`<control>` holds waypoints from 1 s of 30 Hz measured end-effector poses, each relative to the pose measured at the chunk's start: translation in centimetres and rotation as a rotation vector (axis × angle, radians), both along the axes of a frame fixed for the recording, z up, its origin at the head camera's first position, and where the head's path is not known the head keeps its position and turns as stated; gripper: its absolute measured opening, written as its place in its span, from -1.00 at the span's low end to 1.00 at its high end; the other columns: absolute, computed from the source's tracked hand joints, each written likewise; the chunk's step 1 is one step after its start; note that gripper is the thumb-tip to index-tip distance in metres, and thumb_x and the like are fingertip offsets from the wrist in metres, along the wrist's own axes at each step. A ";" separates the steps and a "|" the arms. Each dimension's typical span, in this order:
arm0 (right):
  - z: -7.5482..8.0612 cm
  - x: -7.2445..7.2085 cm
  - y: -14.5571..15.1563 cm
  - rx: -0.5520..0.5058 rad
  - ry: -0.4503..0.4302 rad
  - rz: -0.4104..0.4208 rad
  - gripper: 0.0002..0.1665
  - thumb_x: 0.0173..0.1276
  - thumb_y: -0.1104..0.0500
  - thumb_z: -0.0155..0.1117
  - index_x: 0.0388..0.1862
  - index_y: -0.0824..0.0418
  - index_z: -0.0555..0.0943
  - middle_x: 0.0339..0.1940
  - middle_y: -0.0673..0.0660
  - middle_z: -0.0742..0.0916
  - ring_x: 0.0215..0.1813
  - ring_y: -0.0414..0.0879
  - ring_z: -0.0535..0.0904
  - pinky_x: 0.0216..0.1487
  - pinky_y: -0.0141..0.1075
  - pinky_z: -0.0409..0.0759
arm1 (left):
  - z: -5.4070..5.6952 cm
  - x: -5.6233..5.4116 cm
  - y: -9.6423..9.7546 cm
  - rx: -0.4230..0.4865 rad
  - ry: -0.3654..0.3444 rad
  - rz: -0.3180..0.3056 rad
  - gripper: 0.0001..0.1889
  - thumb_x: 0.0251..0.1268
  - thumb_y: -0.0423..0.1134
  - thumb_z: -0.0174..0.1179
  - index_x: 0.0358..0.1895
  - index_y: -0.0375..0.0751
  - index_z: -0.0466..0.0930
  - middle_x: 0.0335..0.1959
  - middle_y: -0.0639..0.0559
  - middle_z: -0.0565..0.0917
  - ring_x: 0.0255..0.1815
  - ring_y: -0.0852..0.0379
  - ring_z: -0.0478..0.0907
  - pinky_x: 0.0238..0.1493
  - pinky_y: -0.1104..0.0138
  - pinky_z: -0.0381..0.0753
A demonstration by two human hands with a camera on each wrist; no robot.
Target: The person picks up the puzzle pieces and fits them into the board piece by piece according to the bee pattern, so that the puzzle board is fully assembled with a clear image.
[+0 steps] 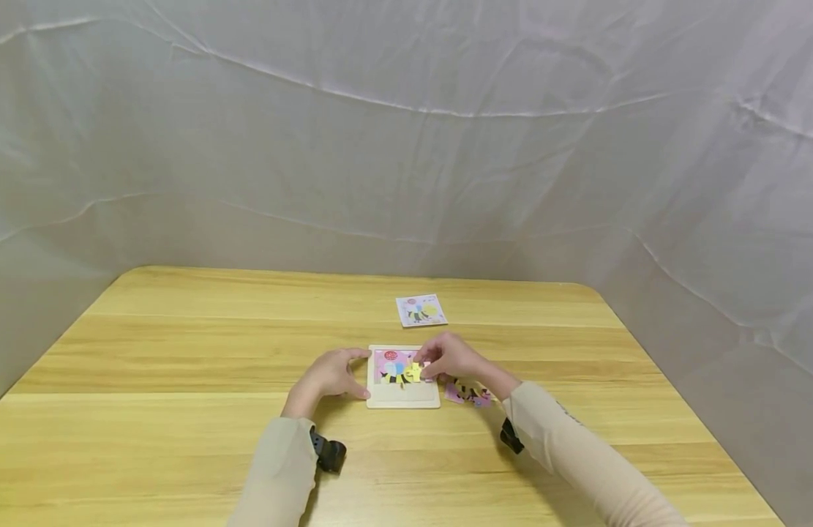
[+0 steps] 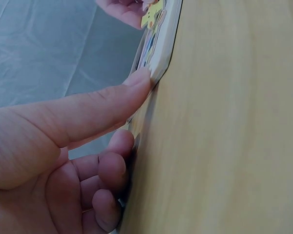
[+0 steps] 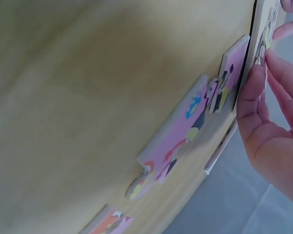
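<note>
A jigsaw puzzle tray [image 1: 401, 403] with a pale border lies on the table, its upper part filled with pink and bee-patterned pieces. My left hand [image 1: 329, 372] rests at the tray's left edge, thumb near the front corner and index finger toward the back one. In the left wrist view its straight thumb touches the border, while the other fingers bend loosely beside it. Over the tray's right side, my right hand [image 1: 451, 356] pinches a yellow puzzle piece [image 2: 152, 15] between thumb and fingertips. Loose puzzle pieces [image 1: 470, 394] lie right of the tray, partly hidden by the right wrist.
A square picture card [image 1: 422, 311] showing the same bee lies behind the tray. In the right wrist view, a pink piece [image 3: 173, 129] and an orange-pink piece [image 3: 110, 222] lie on the wooden table [image 1: 182, 439]. Grey sheeting [image 1: 380, 161] surrounds the table's back and sides.
</note>
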State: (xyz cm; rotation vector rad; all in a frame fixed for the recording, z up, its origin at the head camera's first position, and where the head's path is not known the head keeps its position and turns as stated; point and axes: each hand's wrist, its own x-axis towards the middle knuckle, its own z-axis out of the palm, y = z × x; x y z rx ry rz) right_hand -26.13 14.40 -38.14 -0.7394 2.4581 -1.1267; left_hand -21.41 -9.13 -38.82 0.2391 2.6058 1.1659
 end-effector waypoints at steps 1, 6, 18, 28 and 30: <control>0.0 0.0 -0.1 0.004 0.011 0.003 -0.83 0.00 0.43 0.33 -0.35 0.39 0.64 -0.65 0.06 0.58 -0.69 -0.17 0.40 -0.63 -0.31 0.46 | 0.0 0.0 0.0 0.000 0.000 0.000 -0.24 -0.22 -0.36 0.42 0.22 -0.19 0.35 -0.72 0.01 0.42 -0.77 0.19 0.30 -0.58 0.36 0.35; 0.0 0.1 -0.4 0.021 0.016 -0.016 -0.85 -0.01 0.44 0.33 -0.38 0.38 0.65 -0.60 0.05 0.61 -0.64 -0.20 0.41 -0.61 -0.33 0.45 | 0.0 -0.1 0.0 0.000 0.005 -0.002 -0.24 -0.23 -0.36 0.42 0.22 -0.20 0.35 -0.72 0.01 0.42 -0.77 0.19 0.31 -0.57 0.36 0.35; 0.0 0.4 -0.8 0.054 0.074 -0.022 -0.84 -0.06 0.37 0.40 -0.42 0.34 0.66 -0.56 0.01 0.62 -0.55 -0.22 0.42 -0.53 -0.41 0.43 | 0.0 -0.1 0.0 0.000 0.002 -0.002 -0.24 -0.23 -0.36 0.42 0.21 -0.20 0.36 -0.72 0.02 0.41 -0.76 0.19 0.30 -0.57 0.36 0.36; -0.3 0.4 -1.1 0.114 0.085 -0.040 -0.80 -0.08 0.37 0.41 -0.39 0.33 0.67 -0.52 0.02 0.65 -0.54 -0.24 0.40 -0.50 -0.44 0.41 | 0.2 -0.1 0.0 0.000 -0.002 -0.006 -0.24 -0.22 -0.36 0.42 0.22 -0.20 0.35 -0.69 0.01 0.44 -0.74 0.18 0.32 -0.55 0.36 0.37; -0.3 0.4 -1.1 0.111 0.087 -0.036 -0.80 -0.08 0.38 0.40 -0.38 0.35 0.67 -0.51 0.04 0.66 -0.57 -0.25 0.38 -0.54 -0.46 0.38 | 0.2 -0.1 0.0 -0.002 -0.006 -0.005 -0.24 -0.22 -0.36 0.42 0.22 -0.19 0.35 -0.70 0.01 0.43 -0.75 0.18 0.31 -0.56 0.36 0.36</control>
